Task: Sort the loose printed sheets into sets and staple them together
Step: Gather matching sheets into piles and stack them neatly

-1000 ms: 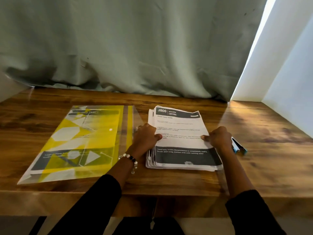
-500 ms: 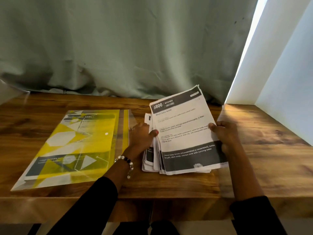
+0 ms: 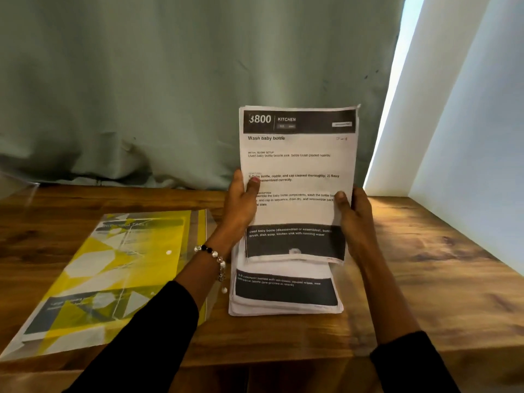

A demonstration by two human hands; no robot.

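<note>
A bundle of printed sheets (image 3: 297,163), the top one headed "3800 KITCHEN, Wash baby bottle", stands upright above the table. My left hand (image 3: 241,205) grips its left edge with the thumb across the front. My right hand (image 3: 354,214) grips its right edge the same way. Under the raised bundle a stack of further printed sheets (image 3: 286,293) lies flat on the wooden table (image 3: 425,279). No stapler is visible.
A transparent folder (image 3: 113,273) with yellow and grey printed sheets inside lies flat on the left of the table. A grey-green curtain (image 3: 184,89) hangs behind the table. A white wall (image 3: 467,137) closes the right side.
Both hands have lifted the upper sheets off the stack and tipped them upright, uncovering another printed sheet underneath. The dark object seen by the right hand one second ago is out of sight.
</note>
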